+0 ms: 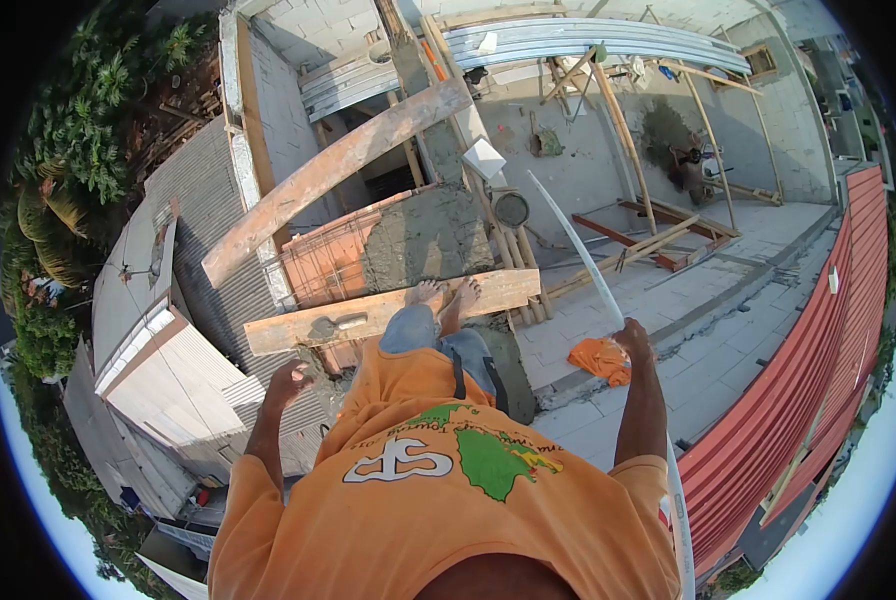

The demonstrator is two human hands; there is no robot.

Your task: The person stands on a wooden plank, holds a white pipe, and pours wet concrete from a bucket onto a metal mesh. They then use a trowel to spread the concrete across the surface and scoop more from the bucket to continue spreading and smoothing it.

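An orange T-shirt (368, 545) with short sleeves is worn. Its cloth is printed with large white letters (398, 461) edged in a dark line, a green map-like shape (493, 465) touched with yellow, and small curved lettering, only partly legible. The legs are covered by faded blue-grey trousers (408, 330), crossed by a dark strip (458, 372). The feet (428, 290) are bare.

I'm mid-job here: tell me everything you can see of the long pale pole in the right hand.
The pole is slim, whitish-grey and round-looking; plastic or metal, I can't tell. The right hand grips it partway along. The far part slants forward and leftward, its tip showing just right of a white block. Behind the grip, what seems its near part passes the orange sleeve to the picture's bottom edge. It looks gently curved, perhaps from the lens.
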